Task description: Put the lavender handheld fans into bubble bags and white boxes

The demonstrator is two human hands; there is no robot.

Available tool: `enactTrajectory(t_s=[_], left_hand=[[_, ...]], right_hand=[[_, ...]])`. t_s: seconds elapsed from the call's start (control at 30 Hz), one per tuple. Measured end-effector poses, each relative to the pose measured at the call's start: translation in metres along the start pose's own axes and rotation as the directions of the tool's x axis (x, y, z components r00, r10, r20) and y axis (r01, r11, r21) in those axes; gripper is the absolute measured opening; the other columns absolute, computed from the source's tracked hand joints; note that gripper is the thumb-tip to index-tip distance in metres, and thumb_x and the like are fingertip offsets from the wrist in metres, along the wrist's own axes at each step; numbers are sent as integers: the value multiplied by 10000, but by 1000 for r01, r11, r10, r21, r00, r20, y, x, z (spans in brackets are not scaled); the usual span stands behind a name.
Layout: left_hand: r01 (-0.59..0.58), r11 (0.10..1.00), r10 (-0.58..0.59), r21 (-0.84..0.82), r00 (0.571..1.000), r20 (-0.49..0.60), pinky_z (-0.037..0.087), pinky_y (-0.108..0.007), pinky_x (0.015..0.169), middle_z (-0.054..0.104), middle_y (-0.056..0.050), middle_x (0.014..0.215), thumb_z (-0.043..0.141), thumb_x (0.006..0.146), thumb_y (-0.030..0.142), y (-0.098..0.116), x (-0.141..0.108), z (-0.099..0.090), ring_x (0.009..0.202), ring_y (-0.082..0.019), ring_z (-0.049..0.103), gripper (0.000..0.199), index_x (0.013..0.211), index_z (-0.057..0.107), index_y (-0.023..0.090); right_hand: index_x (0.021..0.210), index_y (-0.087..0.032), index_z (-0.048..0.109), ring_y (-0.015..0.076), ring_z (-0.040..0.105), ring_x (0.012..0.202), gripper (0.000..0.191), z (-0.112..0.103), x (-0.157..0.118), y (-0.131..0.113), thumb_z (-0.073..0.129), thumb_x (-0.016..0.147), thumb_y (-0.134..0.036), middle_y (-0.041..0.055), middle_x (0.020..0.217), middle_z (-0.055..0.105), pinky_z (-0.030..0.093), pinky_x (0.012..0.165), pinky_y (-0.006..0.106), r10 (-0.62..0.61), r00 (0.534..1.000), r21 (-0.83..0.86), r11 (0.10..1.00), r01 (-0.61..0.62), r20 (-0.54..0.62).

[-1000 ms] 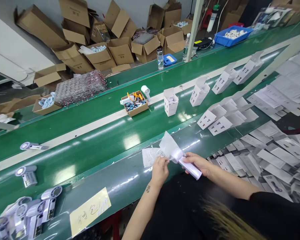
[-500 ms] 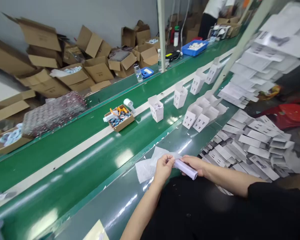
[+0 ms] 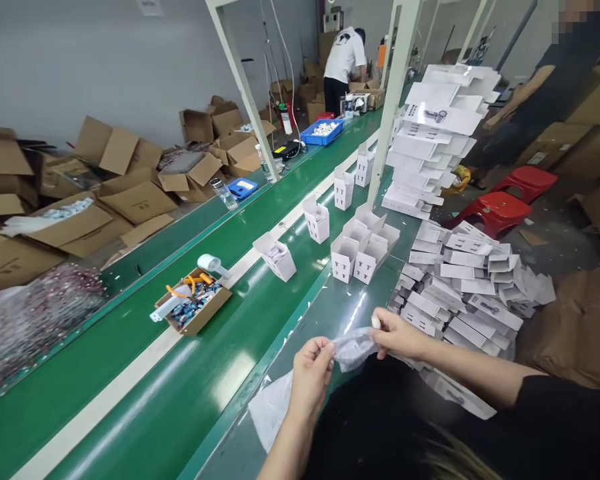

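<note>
A thin translucent plastic bag [image 3: 353, 351] is stretched between my hands above the grey-green work surface. My left hand [image 3: 311, 373] pinches one edge of it between thumb and fingers. On the other side, my right hand [image 3: 400, 335] has its fingers closed on the bag. A small white spot shows at the right fingertips; I cannot make out what it is. More thin plastic bags [image 3: 270, 408] lie on the surface beside my left forearm. The lavender tube held earlier cannot be made out now.
Several open white boxes [image 3: 363, 248] stand ahead, more along the green conveyor belt [image 3: 180, 373]. A cardboard tray [image 3: 200, 313] holds small parts and orange-handled pliers. Folded white boxes [image 3: 460, 273] are heaped at right, near red stools [image 3: 500, 212]. One person [image 3: 345, 60] bends over the far end; another stands right.
The view has swung to the right. The lavender tube has gone from sight between my hands, and the bag is now spread between them, with my right hand raised slightly.
</note>
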State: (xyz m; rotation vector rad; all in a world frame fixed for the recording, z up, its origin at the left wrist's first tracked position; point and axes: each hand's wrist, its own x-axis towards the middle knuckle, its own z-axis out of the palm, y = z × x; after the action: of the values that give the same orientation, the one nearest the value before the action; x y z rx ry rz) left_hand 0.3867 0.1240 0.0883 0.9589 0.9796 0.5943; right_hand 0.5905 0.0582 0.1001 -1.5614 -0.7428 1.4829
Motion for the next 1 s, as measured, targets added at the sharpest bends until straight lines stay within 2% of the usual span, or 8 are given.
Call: enactTrajectory(t_s=[0.23,0.33,0.4,0.47,0.57,0.67,0.83,1.0], left_hand=[[-323,905,251,277,930,267,420,-371,925,502,-89,1225,880,381,307,17,33,10,1092,-259,508,1013,1272,403,227],[-248,926,171,284,947,272,455,-361,850,597,-71,1036,842,483,339,13,48,22,944,-237,579,750,1135,504,188],[-256,920,192,298,954,228,471,-327,771,622,-53,892,763,612,373,10,51,28,818,-206,593,454,973,582,165],[-293,898,266,327,956,125,470,-298,707,612,-42,794,691,691,392,7,47,33,741,-187,581,299,859,611,157],[-278,906,309,319,950,-50,459,-261,610,589,-25,726,652,712,433,2,40,39,652,-158,555,299,829,622,159],[-211,936,255,282,959,-128,412,-212,480,567,5,686,654,703,460,-4,35,40,537,-107,498,351,883,620,161],[-172,972,208,162,948,-242,340,-179,372,535,44,621,693,662,479,-4,28,24,443,-72,427,435,946,583,169],[-228,965,174,-132,927,-332,294,-166,338,462,67,592,719,656,442,17,24,8,433,-57,403,371,824,533,168]], right_hand=[[761,-137,549,98,584,507,225,8,29,-11,678,672,-299,-22,567,578,381,452,176,-116,953,408,913,-8,279],[778,-130,593,99,555,483,260,-10,45,-12,692,654,-336,-10,563,584,415,485,212,-94,911,343,938,-54,401],[829,-135,619,117,565,530,299,-47,60,-20,672,688,-393,21,656,611,448,533,256,-117,952,190,980,63,285],[840,-157,630,134,558,582,327,-91,81,-28,611,735,-466,33,728,597,465,576,294,-246,958,-28,969,244,-145],[878,-180,643,174,537,715,353,-140,121,-28,612,715,-491,55,829,542,476,705,350,-501,564,-440,861,254,-656],[914,-181,647,214,517,817,355,-152,155,-13,644,693,-459,85,921,492,464,789,387,-672,384,-681,720,136,-633],[793,-188,611,219,508,876,161,-146,157,-2,586,766,-345,89,927,474,463,805,365,-764,389,-792,598,127,-514],[729,-199,542,193,531,818,103,-121,107,-18,551,777,-290,72,884,545,461,784,332,-724,520,-761,618,197,-453]])
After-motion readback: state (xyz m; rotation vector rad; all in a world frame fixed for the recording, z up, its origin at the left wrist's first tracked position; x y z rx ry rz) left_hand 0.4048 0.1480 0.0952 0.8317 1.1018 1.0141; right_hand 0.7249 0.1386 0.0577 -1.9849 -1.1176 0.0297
